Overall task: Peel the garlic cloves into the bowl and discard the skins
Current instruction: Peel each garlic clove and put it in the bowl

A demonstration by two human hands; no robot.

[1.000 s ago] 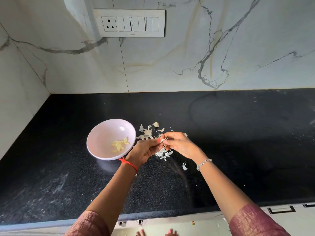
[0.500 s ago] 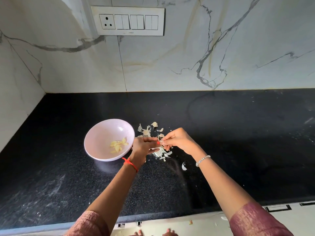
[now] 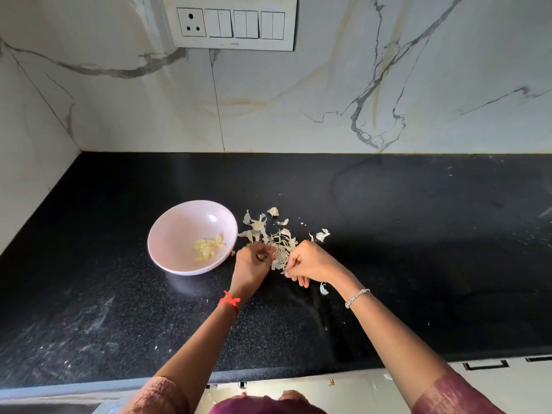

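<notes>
Garlic clove (image 3: pixel 261 257) sat in the left hand (image 3: pixel 250 264), low over the counter and just right of the bowl; fingers were curled in tight round it, so only a small dark sliver showed and its state of peeling could not be told. Right hand (image 3: pixel 312 261) was close beside it, apart by a narrow gap, with fingers also curled and the tips pinching a pale scrap at the near edge of the skins (image 3: pixel 270 234). The skins lay in a loose papery heap on the counter, spread from the gap between the hands back toward the wall and reaching almost to the bowl's right side. Two stray skin pieces lay off the heap: one to its right (image 3: pixel 323 234), one by the right wrist (image 3: pixel 323 288). Pale pink bowl (image 3: pixel 176 225) stood upright on the counter left of the hands, with a small cluster of peeled cloves (image 3: pixel 209 248) in its bottom, yellowish, toward the right side. Red thread (image 3: pixel 230 301) was on the left wrist, silver bracelet (image 3: pixel 357 297) on the right, pinkish sleeves at both elbows. Black speckled counter (image 3: pixel 403 264) carried pale smears near its front-left edge. Behind stood a marble-veined wall (image 3: pixel 298 100) with a white switch panel (image 3: pixel 236 23) high up, one socket at its left end.
</notes>
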